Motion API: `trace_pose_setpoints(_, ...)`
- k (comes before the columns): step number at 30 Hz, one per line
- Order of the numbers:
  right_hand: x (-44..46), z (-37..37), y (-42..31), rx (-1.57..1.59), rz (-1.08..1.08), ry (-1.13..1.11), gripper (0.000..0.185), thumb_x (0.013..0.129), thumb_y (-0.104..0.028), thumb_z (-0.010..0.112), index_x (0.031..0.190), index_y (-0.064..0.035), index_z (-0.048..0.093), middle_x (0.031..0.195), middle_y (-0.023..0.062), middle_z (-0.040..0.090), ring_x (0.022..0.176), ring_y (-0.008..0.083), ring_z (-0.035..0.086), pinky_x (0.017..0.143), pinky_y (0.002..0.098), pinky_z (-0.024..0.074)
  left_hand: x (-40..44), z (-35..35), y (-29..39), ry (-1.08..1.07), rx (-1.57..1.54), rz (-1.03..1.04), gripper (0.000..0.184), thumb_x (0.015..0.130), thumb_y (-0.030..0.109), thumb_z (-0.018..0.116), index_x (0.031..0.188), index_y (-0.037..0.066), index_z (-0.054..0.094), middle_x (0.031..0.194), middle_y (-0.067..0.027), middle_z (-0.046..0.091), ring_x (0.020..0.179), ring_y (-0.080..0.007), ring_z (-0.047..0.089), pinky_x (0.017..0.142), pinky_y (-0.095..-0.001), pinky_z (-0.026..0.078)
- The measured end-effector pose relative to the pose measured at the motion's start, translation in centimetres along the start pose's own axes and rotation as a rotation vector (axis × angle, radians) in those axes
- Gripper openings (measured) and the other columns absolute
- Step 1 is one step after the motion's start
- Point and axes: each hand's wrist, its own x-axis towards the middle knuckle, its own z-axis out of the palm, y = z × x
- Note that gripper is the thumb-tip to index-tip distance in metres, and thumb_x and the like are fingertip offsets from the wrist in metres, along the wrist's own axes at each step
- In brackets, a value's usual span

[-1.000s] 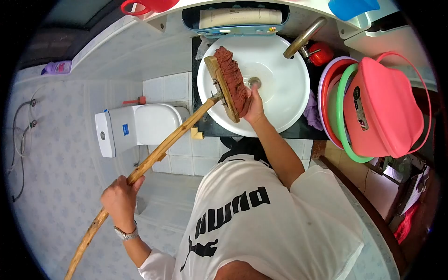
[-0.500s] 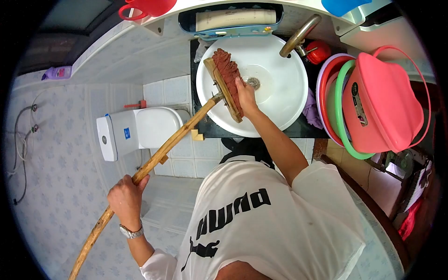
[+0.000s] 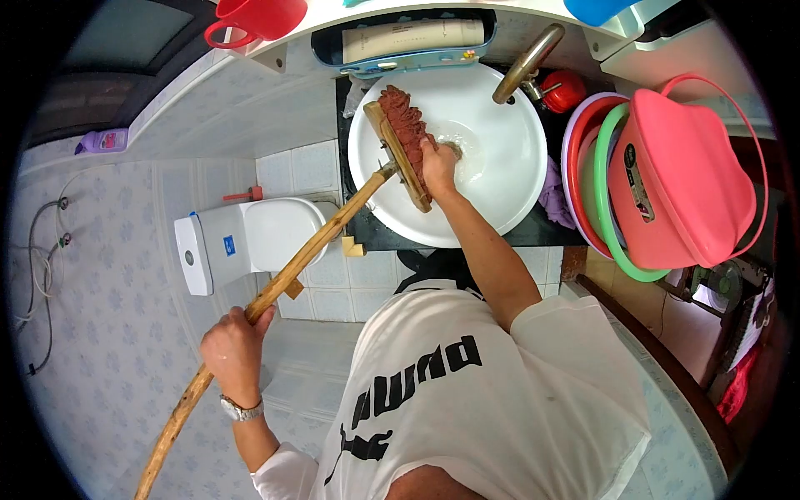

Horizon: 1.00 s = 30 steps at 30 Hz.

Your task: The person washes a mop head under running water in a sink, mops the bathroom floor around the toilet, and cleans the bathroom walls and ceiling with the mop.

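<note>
Mop handle (image 3: 317, 242) in left hand (image 3: 235, 350), strands (image 3: 402, 119) in right hand (image 3: 439, 168)

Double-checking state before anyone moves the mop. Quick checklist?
1. Left hand closed on wooden handle: ok.
2. Right hand on mop strands: ok.
3. Strands within the rim of the white basin: ok.
4. Strands apart from the faucet: ok.
5. Whole handle in view, far end checkable: not ok, it runs out of frame.
6. Strands clean: cannot tell.
</note>
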Motion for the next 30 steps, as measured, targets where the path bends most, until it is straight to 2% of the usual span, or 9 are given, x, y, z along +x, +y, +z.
trace_pose_setpoints(5, 0.5, 0.6, 2.3, 0.364, 0.109, -0.111, 0.047, 0.095, -0.040, 0.048, 0.100, 0.0045, 0.063, 0.091, 0.0144, 0.067, 0.079, 0.0280, 0.060, 0.076, 0.0384, 0.0466, -0.2, -0.1, -0.4, 0.013, -0.010, -0.023, 0.055, 0.070, 0.059, 0.069, 0.057, 0.009, 0.050, 0.049, -0.0071, 0.051, 0.041, -0.0242, 0.052, 0.041, -0.0326, 0.041)
trace_pose_setpoints(7, 0.7, -1.7, 0.2, 1.097, 0.567, -0.527, 0.070, 0.093, -0.061, 0.036, 0.129, -0.0021, 0.048, 0.124, 0.0124, 0.057, 0.107, 0.0280, 0.057, 0.096, 0.0409, 0.0440, -0.5, -0.4, -0.7, 0.024, -0.012, -0.026, 0.056, 0.068, 0.059, 0.069, 0.056, 0.009, 0.048, 0.048, -0.0068, 0.050, 0.040, -0.0241, 0.050, 0.040, -0.0325, 0.040)
trace_pose_setpoints(12, 2.4, -2.2, -1.0, 1.097, 0.554, -0.665, 0.088, 0.084, -0.075, 0.026, 0.133, -0.0041, 0.044, 0.123, 0.0146, 0.057, 0.107, 0.0297, 0.058, 0.093, 0.0438, 0.0473, -0.8, -0.7, -0.9, -0.027, -0.050, -0.023, 0.054, 0.069, 0.055, 0.071, 0.056, 0.009, 0.047, 0.049, -0.0078, 0.051, 0.041, -0.0260, 0.050, 0.041, -0.0337, 0.040)
trace_pose_setpoints(14, 2.7, -1.7, -1.7, 1.041, 0.525, -0.948, 0.081, 0.087, -0.070, 0.033, 0.131, -0.0030, 0.046, 0.117, 0.0146, 0.060, 0.101, 0.0285, 0.061, 0.089, 0.0437, 0.0499, -0.8, -0.7, -0.8, -0.046, -0.077, -0.035, 0.052, 0.071, 0.052, 0.073, 0.057, 0.008, 0.048, 0.051, -0.0090, 0.052, 0.042, -0.0279, 0.051, 0.042, -0.0350, 0.040)
trace_pose_setpoints(18, 2.9, 0.1, -1.5, 0.682, 0.519, -0.718, 0.070, 0.091, -0.062, 0.042, 0.120, 0.0004, 0.055, 0.105, 0.0137, 0.064, 0.089, 0.0253, 0.063, 0.082, 0.0389, 0.0506, -0.7, -0.4, -0.7, -0.028, -0.059, -0.025, 0.051, 0.072, 0.052, 0.072, 0.058, 0.008, 0.050, 0.051, -0.0084, 0.053, 0.042, -0.0263, 0.051, 0.042, -0.0339, 0.041)
trace_pose_setpoints(21, 2.4, 0.9, -1.4, 0.219, 0.284, -0.306, 0.054, 0.094, -0.050, 0.049, 0.098, 0.0007, 0.064, 0.089, 0.0086, 0.063, 0.077, 0.0173, 0.056, 0.072, 0.0333, 0.0463, -0.7, 0.3, -0.5, -0.020, -0.055, -0.013, 0.052, 0.072, 0.055, 0.070, 0.058, 0.009, 0.049, 0.049, -0.0071, 0.051, 0.040, -0.0246, 0.050, 0.041, -0.0328, 0.040)
trace_pose_setpoints(25, 2.6, 1.0, -0.8, 0.095, 0.157, -0.230, 0.053, 0.094, -0.047, 0.049, 0.088, 0.0037, 0.063, 0.080, 0.0088, 0.062, 0.073, 0.0180, 0.054, 0.069, 0.0349, 0.0438, -0.5, 0.2, -0.3, -0.016, -0.014, 0.005, 0.054, 0.072, 0.058, 0.068, 0.058, 0.010, 0.049, 0.047, -0.0062, 0.049, 0.039, -0.0233, 0.050, 0.041, -0.0323, 0.040)
trace_pose_setpoints(27, 2.9, 1.3, -0.7, 0.008, 0.072, -0.163, 0.053, 0.092, -0.043, 0.051, 0.083, 0.0072, 0.063, 0.075, 0.0241, 0.062, 0.074, 0.0305, 0.059, 0.071, 0.0403, 0.0439, -0.5, 0.0, -0.2, -0.005, 0.002, 0.011, 0.054, 0.072, 0.058, 0.068, 0.058, 0.010, 0.049, 0.048, -0.0065, 0.050, 0.040, -0.0235, 0.050, 0.041, -0.0325, 0.041)
trace_pose_setpoints(30, 2.7, 1.5, -1.3, 0.060, 0.083, -0.137, 0.051, 0.091, -0.041, 0.050, 0.079, 0.0076, 0.062, 0.073, 0.0274, 0.060, 0.075, 0.0342, 0.059, 0.073, 0.0408, 0.0434, -0.3, -0.2, -0.2, -0.035, -0.013, -0.011, 0.052, 0.072, 0.056, 0.069, 0.059, 0.009, 0.051, 0.049, -0.0083, 0.052, 0.043, -0.0255, 0.053, 0.043, -0.0335, 0.042)
